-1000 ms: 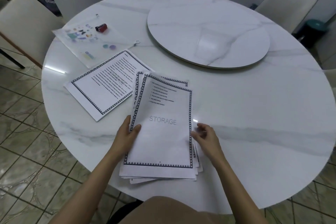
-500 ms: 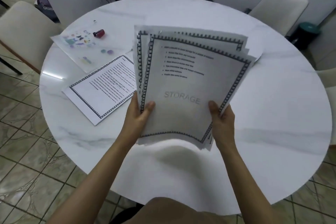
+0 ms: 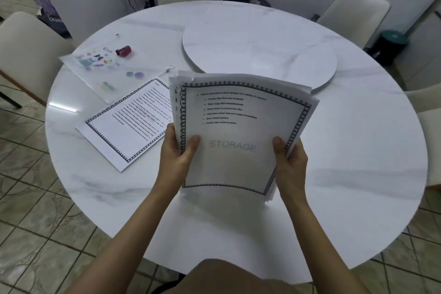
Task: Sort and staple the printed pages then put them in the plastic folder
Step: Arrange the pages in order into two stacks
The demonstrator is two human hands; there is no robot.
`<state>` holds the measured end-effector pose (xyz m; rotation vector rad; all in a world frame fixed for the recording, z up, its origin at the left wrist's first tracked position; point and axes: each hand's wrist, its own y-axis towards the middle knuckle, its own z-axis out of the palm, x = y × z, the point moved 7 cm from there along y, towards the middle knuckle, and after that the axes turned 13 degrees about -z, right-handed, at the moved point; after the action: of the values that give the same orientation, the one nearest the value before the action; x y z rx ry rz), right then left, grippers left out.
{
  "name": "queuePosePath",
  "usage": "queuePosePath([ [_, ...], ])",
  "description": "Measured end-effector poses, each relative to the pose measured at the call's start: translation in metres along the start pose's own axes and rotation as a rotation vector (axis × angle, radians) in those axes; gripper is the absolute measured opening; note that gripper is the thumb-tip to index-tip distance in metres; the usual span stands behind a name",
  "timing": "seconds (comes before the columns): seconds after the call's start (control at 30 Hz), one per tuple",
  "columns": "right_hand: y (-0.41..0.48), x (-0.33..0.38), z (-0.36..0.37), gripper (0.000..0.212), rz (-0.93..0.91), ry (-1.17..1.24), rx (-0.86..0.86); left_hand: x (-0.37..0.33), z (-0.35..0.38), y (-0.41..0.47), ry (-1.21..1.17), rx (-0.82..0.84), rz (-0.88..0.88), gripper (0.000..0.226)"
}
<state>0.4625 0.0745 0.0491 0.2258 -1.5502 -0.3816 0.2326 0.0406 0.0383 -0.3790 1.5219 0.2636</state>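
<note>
Gripping page stack [image 3: 238,131] upright btw L hand [image 3: 177,155] and R hand [image 3: 290,162], thumbs on front. Ease grip, tap bottom edge on table [image 3: 346,162] under hands to square sheets. Stapler [image 3: 123,51] + plastic folder [image 3: 105,67] well fwd-left of L hand.

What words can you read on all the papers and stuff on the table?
"STORAGE": big grey letters on the top page of the held stack, gripped by the left hand and the right hand.
Bullet lines above that word: too blurred to read.
On the pages on the table: print too small and blurred to read.
On the plastic folder: coloured shapes only, no readable words.
On the red stapler: no readable label.
</note>
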Motion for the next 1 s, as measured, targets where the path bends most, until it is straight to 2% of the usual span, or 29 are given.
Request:
queuePosePath([
  [0.27, 0.006, 0.010, -0.002, 0.015, -0.062, -0.004, -0.064, -0.012, 0.006, -0.002, -0.034, -0.026, 0.048, 0.018],
  [0.37, -0.003, -0.011, -0.003, 0.010, 0.027, -0.010, -0.040, 0.009, 0.005, -0.001, 0.016, -0.001, -0.017, 0.018],
  [0.5, -0.017, -0.036, -0.007, 0.013, 0.143, -0.030, -0.020, 0.034, 0.005, -0.004, 0.091, 0.019, -0.109, 0.018],
  [0.7, -0.006, -0.037, -0.014, 0.012, 0.149, -0.098, 0.013, 0.038, 0.008, 0.002, 0.228, 0.033, -0.138, 0.015],
  [1.0, -0.032, -0.104, -0.032, 0.012, 0.436, -0.398, 0.135, 0.110, 0.012, 0.001, 0.567, 0.126, -0.508, 0.028],
])
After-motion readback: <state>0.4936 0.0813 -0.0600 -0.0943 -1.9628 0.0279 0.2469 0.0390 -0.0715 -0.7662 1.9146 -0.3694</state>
